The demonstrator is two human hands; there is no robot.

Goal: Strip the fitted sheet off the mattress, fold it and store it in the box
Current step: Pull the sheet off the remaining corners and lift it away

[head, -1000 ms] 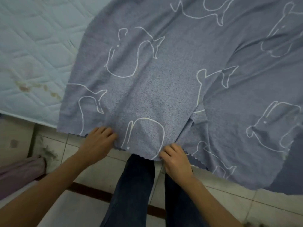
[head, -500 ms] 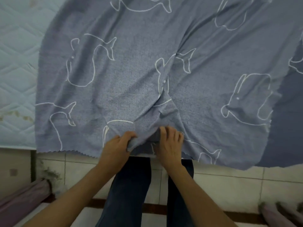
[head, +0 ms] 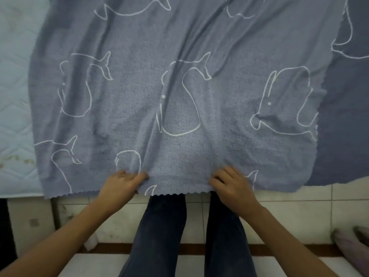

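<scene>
Head view: the fitted sheet (head: pixel 179 96), grey-blue with white outline whales, lies spread flat across the mattress (head: pixel 14 100). Its scalloped edge hangs just past the mattress's near side. The pale quilted mattress is bare to the left of the sheet. At the sheet's right side a darker layer of the same cloth (head: pixel 343 120) lies under the lighter top layer.

Both hands are at the sheet's near edge, set apart from each other. The left hand (head: pixel 123 182) has its fingers curled into a small bunch of the sheet, and creases fan away from it over the cloth. The right hand (head: pixel 233 186) has bent fingers closed on the sheet close to the edge, knuckles up.

Below the sheet's edge, the person's legs in dark trousers (head: pixel 159 226) stand on a pale tiled floor (head: pixel 299 208). A purplish soft object (head: pixel 351 244) lies on the floor well off to the right; I cannot tell what it is.
</scene>
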